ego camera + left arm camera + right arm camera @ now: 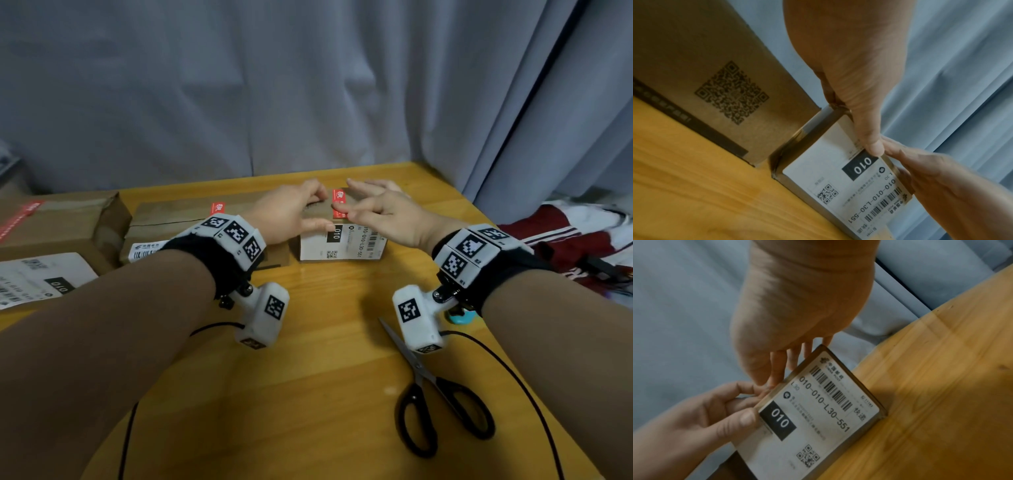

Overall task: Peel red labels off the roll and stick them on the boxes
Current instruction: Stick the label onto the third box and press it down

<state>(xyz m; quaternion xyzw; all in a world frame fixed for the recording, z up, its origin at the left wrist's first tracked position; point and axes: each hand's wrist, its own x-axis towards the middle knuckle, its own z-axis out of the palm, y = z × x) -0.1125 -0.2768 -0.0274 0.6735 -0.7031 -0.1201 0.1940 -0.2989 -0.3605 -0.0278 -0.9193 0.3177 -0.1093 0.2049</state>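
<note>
Black-handled steel scissors (442,404) lie nearest, at five o'clock on the yellow wooden table (308,394). Beyond, at twelve o'clock, stands a small brown cardboard box (342,240) with a white shipping slip (818,415) reading "010" and "010-010-L30-551". The left hand (291,216) grips its top edge, thumb on the slip. The right hand (376,212), fingers spread, presses a red label (339,205) onto the top. Farther, at ten o'clock, a second brown box (191,219) bears another red sticker (217,208).
</note>
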